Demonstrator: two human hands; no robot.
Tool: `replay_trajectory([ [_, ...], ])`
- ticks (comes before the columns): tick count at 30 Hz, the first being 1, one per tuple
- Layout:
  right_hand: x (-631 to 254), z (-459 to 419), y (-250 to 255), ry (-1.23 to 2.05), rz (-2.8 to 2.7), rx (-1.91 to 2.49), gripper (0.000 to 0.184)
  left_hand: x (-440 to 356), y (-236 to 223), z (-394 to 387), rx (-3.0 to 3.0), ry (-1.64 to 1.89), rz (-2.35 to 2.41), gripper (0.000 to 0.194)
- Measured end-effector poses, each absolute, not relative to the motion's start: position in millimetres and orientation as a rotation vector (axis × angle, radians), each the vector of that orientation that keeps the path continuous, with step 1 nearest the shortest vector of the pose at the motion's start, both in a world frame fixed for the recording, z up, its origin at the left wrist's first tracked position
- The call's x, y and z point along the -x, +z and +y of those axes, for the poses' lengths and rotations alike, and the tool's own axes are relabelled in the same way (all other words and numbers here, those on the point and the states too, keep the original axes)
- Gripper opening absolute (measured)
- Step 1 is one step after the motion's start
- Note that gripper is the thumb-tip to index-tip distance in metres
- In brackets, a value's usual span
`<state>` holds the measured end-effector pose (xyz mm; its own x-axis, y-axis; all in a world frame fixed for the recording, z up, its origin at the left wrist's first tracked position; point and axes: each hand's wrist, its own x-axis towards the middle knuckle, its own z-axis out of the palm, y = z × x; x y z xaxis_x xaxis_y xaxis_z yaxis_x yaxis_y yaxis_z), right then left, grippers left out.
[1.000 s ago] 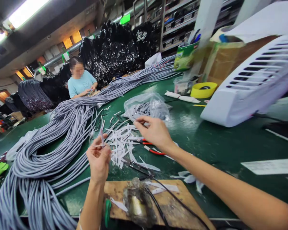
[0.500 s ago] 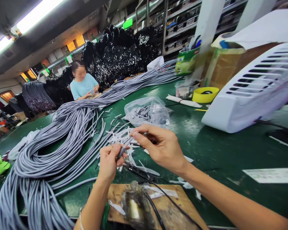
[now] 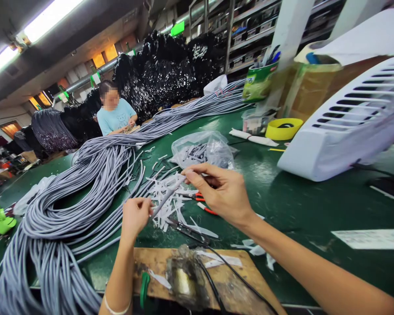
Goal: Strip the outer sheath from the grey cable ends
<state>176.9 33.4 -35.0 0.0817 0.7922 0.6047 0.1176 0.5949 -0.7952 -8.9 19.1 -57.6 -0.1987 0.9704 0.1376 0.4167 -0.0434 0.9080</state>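
Observation:
My left hand (image 3: 134, 216) and my right hand (image 3: 218, 190) pinch the two ends of one short grey cable piece (image 3: 167, 197), held slanted in the air above the green table (image 3: 282, 205). The left fingers grip its lower end, the right thumb and forefinger its upper end. Under the hands lies a heap of white paper strips (image 3: 166, 199). Red-handled pliers (image 3: 202, 205) rest beside the strips, just below my right hand.
A big bundle of long grey cables (image 3: 85, 183) fills the left side. A plastic bag of small parts (image 3: 205, 151), a white fan (image 3: 348, 118), a yellow tape roll (image 3: 284, 127) and a wooden board with a metal tool (image 3: 187, 275) lie around. A person (image 3: 114, 113) sits at the far side.
My hands came together on the cable piece, then spread apart again. The left hand has moved left and down, the right slightly up, so the piece is now stretched between them.

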Motion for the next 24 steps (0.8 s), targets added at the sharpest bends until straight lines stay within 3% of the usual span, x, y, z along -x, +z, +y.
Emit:
replay_trajectory([
  [3, -174.8, 31.3, -36.7, 0.579, -1.505, 0.811, 0.015, 5.6, -47.0, 12.5, -1.558, 1.738, 1.678, 0.015],
  [5, -173.1, 29.4, -38.2, 0.573, -1.552, 0.784, 0.014, -7.9, -37.8, 5.6, -1.807, 1.966, 1.452, 0.014],
  [8, -172.4, 27.8, -40.1, 0.547, -1.58, 0.743, 0.013, -34.3, -29.2, 0.6, -2.181, 1.619, 1.126, 0.021],
  [11, -173.1, 28.7, -41.1, 0.544, -1.562, 0.758, 0.012, -47.7, -29.7, 4.2, -2.15, 1.526, 1.065, 0.028],
  [14, -172.5, 30.8, -41.3, 0.556, -1.537, 0.805, 0.012, -44.0, -34.1, 2.6, -2.034, 1.896, 1.208, 0.02],
  [17, -170.8, 31.9, -41.7, 0.514, -1.522, 0.831, 0.011, -40.8, -38.4, -9.2, -1.878, 2.404, 1.103, 0.026],
  [19, -169.9, 30.6, -42.4, 0.515, -1.524, 0.831, 0.012, -43.9, -41.4, -15.4, -1.939, 2.332, 0.884, 0.029],
  [24, -170.1, 21.0, -43.0, 0.488, -1.582, 0.754, 0.021, -50.1, -47.4, -4.8, -1.764, 1.814, 0.954, 0.022],
])
